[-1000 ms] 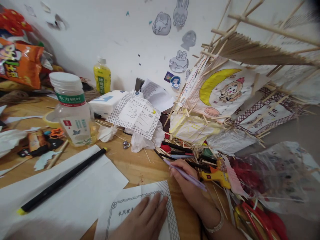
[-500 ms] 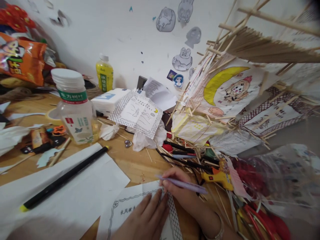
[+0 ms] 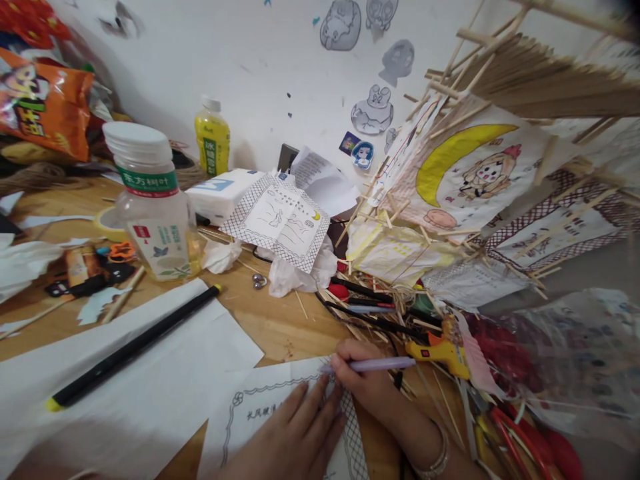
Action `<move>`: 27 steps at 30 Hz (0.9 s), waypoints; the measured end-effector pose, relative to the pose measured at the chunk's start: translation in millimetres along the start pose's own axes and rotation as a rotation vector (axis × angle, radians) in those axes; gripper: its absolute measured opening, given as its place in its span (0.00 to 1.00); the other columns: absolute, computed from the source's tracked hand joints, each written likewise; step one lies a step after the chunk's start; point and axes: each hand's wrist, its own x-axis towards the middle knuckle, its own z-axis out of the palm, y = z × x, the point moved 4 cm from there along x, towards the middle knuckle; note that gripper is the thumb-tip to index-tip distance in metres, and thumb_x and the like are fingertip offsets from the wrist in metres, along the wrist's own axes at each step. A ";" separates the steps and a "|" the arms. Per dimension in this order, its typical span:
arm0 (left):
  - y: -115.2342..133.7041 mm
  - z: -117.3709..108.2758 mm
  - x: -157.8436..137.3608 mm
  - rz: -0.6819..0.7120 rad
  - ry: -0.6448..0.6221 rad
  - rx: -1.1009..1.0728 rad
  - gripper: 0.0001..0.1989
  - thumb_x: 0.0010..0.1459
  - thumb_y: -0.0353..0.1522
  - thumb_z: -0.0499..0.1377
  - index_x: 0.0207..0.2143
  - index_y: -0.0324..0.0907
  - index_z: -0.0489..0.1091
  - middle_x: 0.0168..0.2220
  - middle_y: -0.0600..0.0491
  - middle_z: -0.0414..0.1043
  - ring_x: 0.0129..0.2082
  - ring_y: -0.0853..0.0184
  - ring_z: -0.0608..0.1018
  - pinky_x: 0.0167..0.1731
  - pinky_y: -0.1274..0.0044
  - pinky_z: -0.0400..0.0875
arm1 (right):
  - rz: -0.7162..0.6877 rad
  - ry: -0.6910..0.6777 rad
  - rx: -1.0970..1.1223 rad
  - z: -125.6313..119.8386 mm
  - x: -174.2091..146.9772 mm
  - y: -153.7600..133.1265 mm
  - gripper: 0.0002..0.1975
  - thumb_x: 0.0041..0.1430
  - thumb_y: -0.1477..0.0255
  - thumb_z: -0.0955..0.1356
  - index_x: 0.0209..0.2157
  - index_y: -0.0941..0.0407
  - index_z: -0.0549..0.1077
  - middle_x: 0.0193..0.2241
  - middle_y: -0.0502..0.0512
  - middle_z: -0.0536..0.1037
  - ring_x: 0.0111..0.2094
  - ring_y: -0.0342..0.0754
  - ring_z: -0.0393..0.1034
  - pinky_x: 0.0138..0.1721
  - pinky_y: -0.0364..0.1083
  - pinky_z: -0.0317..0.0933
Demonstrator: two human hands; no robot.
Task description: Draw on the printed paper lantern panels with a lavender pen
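Note:
My right hand [image 3: 361,377] grips a light purple pen [image 3: 383,364], its tip at the top right corner of a sheet of paper [image 3: 260,393]. The sheet carries a wavy border, a flower in one corner, a cross-hatched right edge and a line of handwritten characters. Flat across that sheet lies my left hand [image 3: 295,433], fingers stretched out and pointing toward the pen tip; it covers part of the writing. To the left, a black marker with yellow ends [image 3: 140,347] rests on blank white paper [image 3: 165,393].
A plastic bottle [image 3: 155,207], a yellow drink bottle [image 3: 213,137] and a tissue pack [image 3: 220,193] stand toward the wall. A decorated paper [image 3: 283,217] leans there. At right are a stick frame with drawings [image 3: 470,173], a yellow glue gun [image 3: 443,353] and red-handled scissors [image 3: 515,433].
The pen has tilted from sloping down rightward to nearly level, with its tip lower at the border corner. The left hand stays on the sheet. The whole view has shifted slightly.

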 end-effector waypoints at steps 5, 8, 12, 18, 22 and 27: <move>-2.1 -0.6 1.8 -0.010 -0.021 -0.011 0.23 0.63 0.35 0.48 0.58 0.36 0.64 0.59 0.44 0.64 0.57 0.55 0.69 0.51 0.66 0.59 | -0.044 -0.017 -0.056 1.6 -1.2 1.7 0.16 0.59 0.72 0.62 0.18 0.55 0.63 0.16 0.45 0.63 0.20 0.42 0.58 0.24 0.42 0.50; -0.8 -2.9 2.2 -0.002 -0.020 -0.017 0.23 0.64 0.36 0.47 0.58 0.36 0.64 0.59 0.45 0.65 0.56 0.55 0.70 0.51 0.66 0.59 | -0.063 -0.022 -0.062 2.1 -1.2 1.3 0.15 0.59 0.72 0.62 0.18 0.54 0.62 0.17 0.45 0.63 0.20 0.42 0.59 0.24 0.42 0.51; 0.2 -4.6 0.6 -0.019 -0.001 0.012 0.23 0.63 0.36 0.48 0.57 0.37 0.65 0.59 0.46 0.66 0.56 0.56 0.69 0.51 0.66 0.57 | -0.099 -0.018 -0.090 2.0 -0.6 -1.3 0.16 0.60 0.71 0.61 0.18 0.54 0.62 0.16 0.45 0.64 0.20 0.42 0.58 0.23 0.42 0.51; -0.7 -5.2 1.6 -0.023 0.026 0.047 0.24 0.64 0.38 0.47 0.57 0.37 0.65 0.58 0.46 0.66 0.56 0.57 0.69 0.52 0.67 0.57 | -0.121 -0.006 -0.135 2.2 -0.8 -2.1 0.15 0.60 0.71 0.60 0.19 0.54 0.61 0.16 0.46 0.63 0.20 0.42 0.58 0.23 0.42 0.51; -0.3 -3.2 1.6 -0.010 0.031 0.045 0.24 0.65 0.39 0.47 0.57 0.37 0.66 0.58 0.45 0.66 0.56 0.57 0.69 0.52 0.67 0.56 | -0.102 0.027 -0.162 1.5 -0.9 -1.8 0.15 0.59 0.72 0.60 0.18 0.54 0.60 0.16 0.45 0.62 0.20 0.42 0.58 0.23 0.42 0.50; 0.8 -2.1 -0.8 -0.019 0.026 0.037 0.24 0.64 0.40 0.47 0.57 0.37 0.65 0.59 0.45 0.64 0.57 0.56 0.67 0.53 0.66 0.55 | -0.082 0.045 -0.127 0.8 -0.3 -1.7 0.16 0.59 0.73 0.60 0.17 0.55 0.59 0.16 0.45 0.61 0.19 0.41 0.58 0.22 0.41 0.50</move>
